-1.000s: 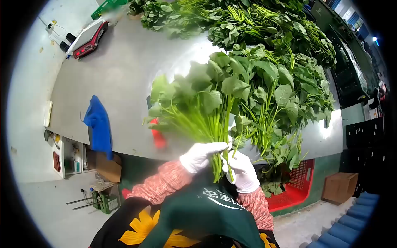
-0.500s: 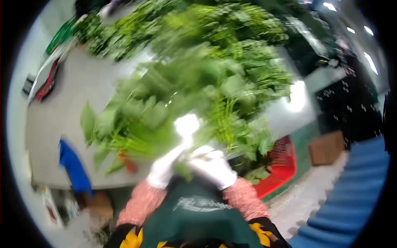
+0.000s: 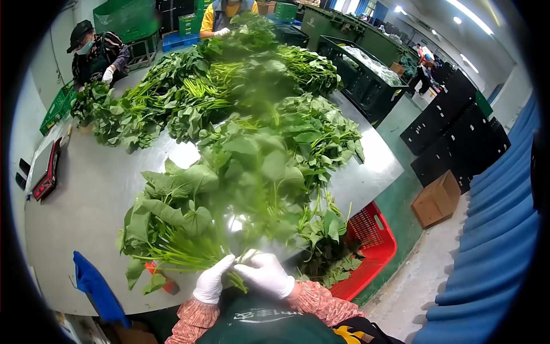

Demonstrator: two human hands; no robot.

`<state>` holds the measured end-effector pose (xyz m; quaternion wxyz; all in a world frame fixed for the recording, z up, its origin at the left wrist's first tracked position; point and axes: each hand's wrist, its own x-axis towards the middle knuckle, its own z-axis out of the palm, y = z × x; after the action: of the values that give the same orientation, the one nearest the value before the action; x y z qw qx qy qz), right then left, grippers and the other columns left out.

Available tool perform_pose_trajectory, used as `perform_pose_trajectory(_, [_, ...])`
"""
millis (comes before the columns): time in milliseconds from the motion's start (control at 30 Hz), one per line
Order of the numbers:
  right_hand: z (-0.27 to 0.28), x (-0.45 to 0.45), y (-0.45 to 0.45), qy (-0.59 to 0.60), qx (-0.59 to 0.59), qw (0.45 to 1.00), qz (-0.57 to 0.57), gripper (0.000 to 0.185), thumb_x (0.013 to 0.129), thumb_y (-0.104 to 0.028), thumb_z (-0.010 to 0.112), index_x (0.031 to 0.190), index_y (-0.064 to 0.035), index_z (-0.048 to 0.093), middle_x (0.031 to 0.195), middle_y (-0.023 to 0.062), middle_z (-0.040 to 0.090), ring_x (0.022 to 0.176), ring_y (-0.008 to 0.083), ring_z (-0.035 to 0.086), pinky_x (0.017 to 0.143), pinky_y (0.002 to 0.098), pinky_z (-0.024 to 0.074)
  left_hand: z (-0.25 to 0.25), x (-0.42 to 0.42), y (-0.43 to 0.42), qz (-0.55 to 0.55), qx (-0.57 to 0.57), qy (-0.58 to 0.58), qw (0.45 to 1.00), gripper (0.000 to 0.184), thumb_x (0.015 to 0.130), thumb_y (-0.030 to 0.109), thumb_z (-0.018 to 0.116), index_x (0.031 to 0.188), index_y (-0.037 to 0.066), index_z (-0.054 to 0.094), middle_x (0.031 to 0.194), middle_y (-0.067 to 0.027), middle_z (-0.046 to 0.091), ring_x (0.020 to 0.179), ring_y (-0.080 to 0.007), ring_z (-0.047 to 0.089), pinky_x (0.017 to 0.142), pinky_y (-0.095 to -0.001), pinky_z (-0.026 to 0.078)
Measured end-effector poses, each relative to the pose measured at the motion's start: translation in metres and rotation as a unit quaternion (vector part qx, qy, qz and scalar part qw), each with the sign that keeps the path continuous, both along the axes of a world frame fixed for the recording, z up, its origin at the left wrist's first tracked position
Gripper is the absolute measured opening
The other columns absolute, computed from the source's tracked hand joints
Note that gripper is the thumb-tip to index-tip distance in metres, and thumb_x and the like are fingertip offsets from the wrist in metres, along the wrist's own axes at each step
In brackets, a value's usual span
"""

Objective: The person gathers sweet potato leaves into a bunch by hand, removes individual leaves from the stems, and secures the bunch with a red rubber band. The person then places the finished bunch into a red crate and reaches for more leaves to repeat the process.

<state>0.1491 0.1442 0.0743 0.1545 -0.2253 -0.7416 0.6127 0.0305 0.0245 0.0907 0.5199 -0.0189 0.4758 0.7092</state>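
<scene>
A bunch of leafy green stems (image 3: 183,249) is gripped in my white-gloved left hand (image 3: 212,281), its leaves spreading up and to the left. My right hand (image 3: 266,275), also gloved, is closed close beside the left at the cut ends, with its fingertips on a stem. Whether that stem belongs to the same bunch is unclear, as leaves above the hands are blurred. Beyond lies a large pile of greens (image 3: 309,135) on the metal table (image 3: 86,200). Under the bunch, a red object (image 3: 166,281) shows partly.
A red-framed scale (image 3: 46,172) and a blue cloth (image 3: 98,286) are at the left. At the right stand a red crate (image 3: 381,252) with leaves, a cardboard box (image 3: 436,199) and black crates (image 3: 458,137). Two people (image 3: 94,54) (image 3: 226,17) are across the table.
The view has swung up and to the right, bringing other people into sight. My hands remain together at the stem ends, while the held bunch now leans further left.
</scene>
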Motion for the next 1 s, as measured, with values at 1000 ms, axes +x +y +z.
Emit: perform_pose_trajectory(1000, [0.01,-0.007,-0.003,0.06,0.07,0.993,0.072,0.012,0.09,-0.006,0.066,0.1,0.0004,0.069,0.082,0.0054,0.065,0.071,0.0133,0.058,0.065,0.0262,0.0471,-0.006,-0.022,-0.029,0.054,0.133,-0.004,0.99,0.028,0.09,0.008,0.059,0.115,-0.004,0.056,0.094,-0.0161,0.067,0.096,-0.0315,0.065,0.093,-0.0473,0.05])
